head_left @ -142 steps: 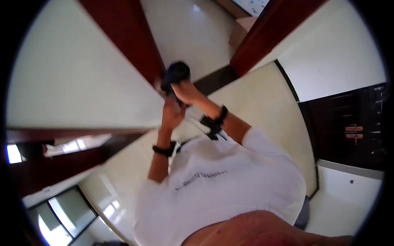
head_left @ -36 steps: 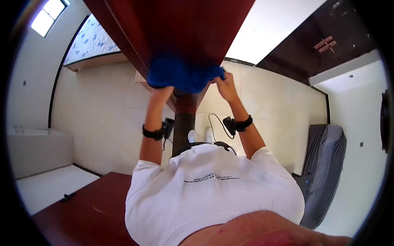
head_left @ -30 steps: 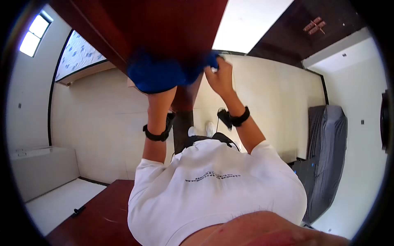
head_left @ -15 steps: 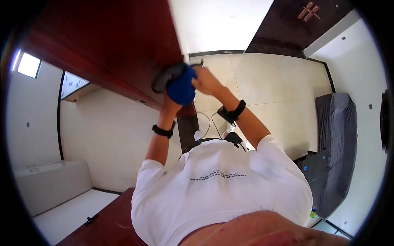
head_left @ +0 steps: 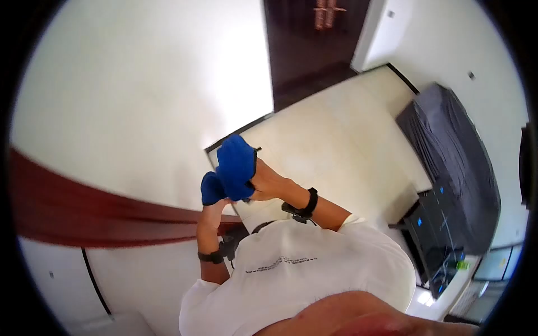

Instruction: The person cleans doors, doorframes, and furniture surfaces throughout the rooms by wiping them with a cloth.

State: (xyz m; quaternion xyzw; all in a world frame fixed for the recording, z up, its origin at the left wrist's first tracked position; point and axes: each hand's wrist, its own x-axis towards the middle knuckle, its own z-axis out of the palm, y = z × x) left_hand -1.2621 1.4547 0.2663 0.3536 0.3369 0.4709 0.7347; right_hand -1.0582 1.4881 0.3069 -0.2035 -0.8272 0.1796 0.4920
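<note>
Both hands are at a blue cloth piece with black trim [head_left: 235, 167], in front of my chest and left of centre. Its exact kind is unclear; a large rounded part stands up, and a smaller blue lobe hangs at its left. My right hand [head_left: 268, 180] is closed on its right edge. From below, my left hand [head_left: 213, 215] grips it near the smaller lobe, with the fingers mostly hidden behind the cloth. Each wrist has a black strap [head_left: 211, 257] with a small dark device.
At the left, a dark red wooden panel [head_left: 112, 221] reaches close to my left arm. A white wall [head_left: 140, 73] and a dark door [head_left: 319, 53] stand ahead. Along the right wall are a grey-covered long object [head_left: 459, 162] and black boxes [head_left: 426, 224] on the pale floor [head_left: 336, 140].
My view has turned to the right, away from the red panel. The blue cloth piece has come away from the panel's edge with both hands, and its blue side now faces up.
</note>
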